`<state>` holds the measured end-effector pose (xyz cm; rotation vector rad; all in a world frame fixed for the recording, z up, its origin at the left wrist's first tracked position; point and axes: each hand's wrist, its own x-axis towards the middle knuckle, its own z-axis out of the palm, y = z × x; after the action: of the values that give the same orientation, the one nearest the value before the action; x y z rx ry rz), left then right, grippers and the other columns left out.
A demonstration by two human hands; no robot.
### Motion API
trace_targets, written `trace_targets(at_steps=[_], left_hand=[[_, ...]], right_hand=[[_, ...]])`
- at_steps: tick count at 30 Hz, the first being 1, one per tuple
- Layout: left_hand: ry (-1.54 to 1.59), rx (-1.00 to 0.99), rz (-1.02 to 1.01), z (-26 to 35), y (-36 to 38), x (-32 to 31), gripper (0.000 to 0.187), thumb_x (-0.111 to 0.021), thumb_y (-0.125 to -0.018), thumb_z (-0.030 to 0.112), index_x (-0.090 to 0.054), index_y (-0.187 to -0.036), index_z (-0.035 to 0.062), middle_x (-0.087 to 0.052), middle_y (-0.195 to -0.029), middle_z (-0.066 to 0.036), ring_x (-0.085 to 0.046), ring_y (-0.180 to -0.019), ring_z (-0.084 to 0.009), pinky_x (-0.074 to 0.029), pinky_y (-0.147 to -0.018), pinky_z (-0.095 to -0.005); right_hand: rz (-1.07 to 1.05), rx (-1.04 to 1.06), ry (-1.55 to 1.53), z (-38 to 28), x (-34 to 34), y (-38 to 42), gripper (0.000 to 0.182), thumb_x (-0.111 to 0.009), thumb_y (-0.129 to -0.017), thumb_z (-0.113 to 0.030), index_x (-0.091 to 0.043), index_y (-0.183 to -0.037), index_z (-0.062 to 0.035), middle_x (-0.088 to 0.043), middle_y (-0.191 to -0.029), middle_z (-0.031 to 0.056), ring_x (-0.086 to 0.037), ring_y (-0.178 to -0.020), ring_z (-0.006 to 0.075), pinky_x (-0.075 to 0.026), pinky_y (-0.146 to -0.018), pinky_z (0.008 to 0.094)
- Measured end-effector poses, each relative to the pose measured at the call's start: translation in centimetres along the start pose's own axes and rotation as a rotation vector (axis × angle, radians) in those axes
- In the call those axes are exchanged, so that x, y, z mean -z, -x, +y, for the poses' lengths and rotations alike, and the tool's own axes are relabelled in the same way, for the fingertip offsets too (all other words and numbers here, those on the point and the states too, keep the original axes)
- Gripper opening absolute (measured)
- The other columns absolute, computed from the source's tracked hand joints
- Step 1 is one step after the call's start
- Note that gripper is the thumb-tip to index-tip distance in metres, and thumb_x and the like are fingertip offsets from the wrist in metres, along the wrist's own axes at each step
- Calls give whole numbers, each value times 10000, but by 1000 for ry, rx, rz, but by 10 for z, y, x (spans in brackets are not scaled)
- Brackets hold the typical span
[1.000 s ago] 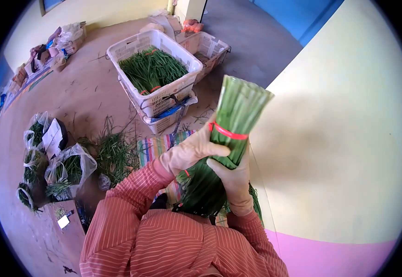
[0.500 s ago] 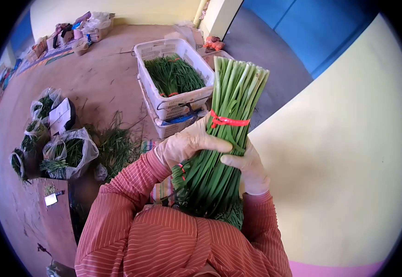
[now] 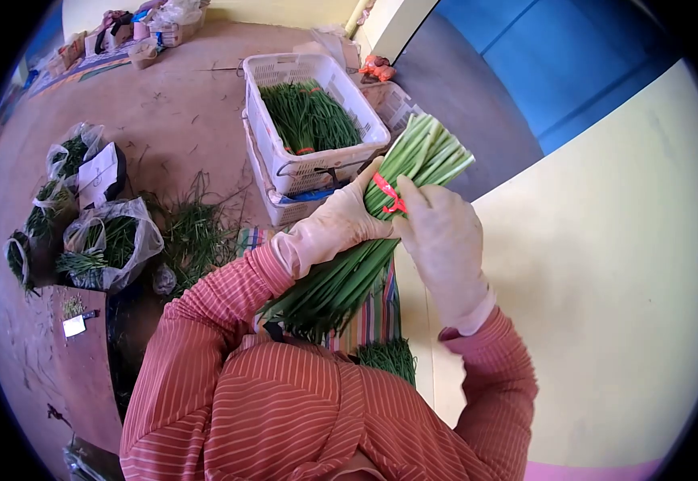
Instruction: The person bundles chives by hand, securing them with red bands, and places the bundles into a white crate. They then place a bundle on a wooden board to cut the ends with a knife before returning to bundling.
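A bundle of garlic chives [image 3: 341,276] is held at a slant before my chest, its pale cut ends up to the right and its dark leaf tips down to the left. A red tie [image 3: 389,194] circles it below the cut ends. My left hand [image 3: 337,224], in a pale glove, is closed around the bundle from the left, just below the tie. On the other side my gloved right hand [image 3: 445,240] has its fingers curled in at the bundle's edge, beside the tie's loose end. Its fingertips are partly hidden.
Ahead stands a white crate [image 3: 317,172] with tied green bundles, stacked on another crate. Plastic bags of greens [image 3: 116,244] and loose leaves [image 3: 196,232] lie to the left. A striped cloth [image 3: 373,313] is below my hands. The yellow wall [image 3: 573,305] rises close on the right.
The bundle has tipped from nearly upright to a slant, its cut ends now lower and further right. My right hand has moved up from its lower right side to the red tie.
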<state>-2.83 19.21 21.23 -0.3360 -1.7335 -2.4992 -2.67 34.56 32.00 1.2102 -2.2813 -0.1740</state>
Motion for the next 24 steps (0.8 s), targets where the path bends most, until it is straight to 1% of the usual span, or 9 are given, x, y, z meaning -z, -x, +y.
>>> trace_targets(at_steps=[1, 2, 5, 13, 17, 20, 22, 23, 24], left_hand=[[-262, 8, 98, -7, 0, 1, 1163, -904, -669, 243, -194, -1581, 116, -630, -1262, -154, -611, -1133, -229, -475, -983, -329], [-261, 10, 97, -11, 0, 2, 1163, -904, -669, 243, -194, -1581, 116, -630, -1262, -154, -611, -1133, -229, -475, -983, -329], [-575, 95, 90, -15, 1, 2, 1166, -865, -669, 363, -179, -1583, 130, -628, -1209, -241, -630, -1108, -350, -489, -957, -366], [-725, 167, 152, -15, -4, 7, 1153, -853, -660, 364, -197, -1574, 114, -626, -1226, -246, -628, -1117, -362, -498, -953, -391], [-839, 42, 356, -14, -11, 5, 1149, -859, -646, 357, -220, -1558, 77, -614, -1238, -233, -620, -1130, -359, -502, -937, -401], [-673, -140, 540, -36, -23, 14, 1067, -877, -630, 334, -316, -1494, 55, -602, -1221, -230, -597, -1139, -382, -488, -951, -428], [-777, -209, 569, -13, -6, 14, 1126, -896, -660, 331, -251, -1530, 24, -527, -1339, -235, -534, -1214, -382, -439, -1031, -414], [-849, -209, 603, -7, 5, 17, 1108, -892, -655, 366, -285, -1512, 14, -501, -1359, -238, -520, -1214, -383, -439, -1026, -422], [-931, -306, 709, -11, 18, 23, 872, -845, -747, 374, -436, -1414, -10, -588, -1226, -242, -596, -1089, -356, -487, -946, -435]], right_hand=[[-70, 89, 158, 5, -10, -4, 216, -613, -855, -183, -633, -1065, -133, -555, -819, 18, -612, -766, 176, -505, -675, 329], [-73, 88, 158, 10, -14, -6, 216, -613, -855, -183, -633, -1065, -133, -555, -819, 18, -612, -766, 176, -505, -675, 329], [-59, 279, 66, 21, -25, -8, 118, -605, -830, -144, -616, -947, -131, -584, -814, 18, -633, -742, 191, -518, -657, 323], [-133, 320, 13, 22, -42, -22, 29, -605, -800, -112, -629, -814, -120, -631, -749, 47, -667, -713, 218, -535, -604, 355], [-202, 208, 222, 17, -65, -22, 36, -617, -800, -128, -634, -821, -105, -636, -737, 75, -666, -677, 241, -537, -591, 377], [-161, 121, -37, 27, -79, -34, 58, -633, -840, -162, -632, -824, -106, -621, -695, 74, -655, -612, 236, -501, -529, 378], [265, -13, -395, 35, -118, -33, 119, -636, -916, -191, -617, -825, -117, -566, -639, 4, -569, -511, 143, -412, -452, 306], [146, -460, -866, 23, -106, -40, 139, -627, -942, -201, -607, -830, -121, -524, -639, -36, -503, -505, 89, -360, -445, 268], [-45, -918, -1316, 7, -91, -46, 160, -618, -969, -212, -596, -836, -125, -482, -639, -76, -438, -498, 35, -309, -439, 230]])
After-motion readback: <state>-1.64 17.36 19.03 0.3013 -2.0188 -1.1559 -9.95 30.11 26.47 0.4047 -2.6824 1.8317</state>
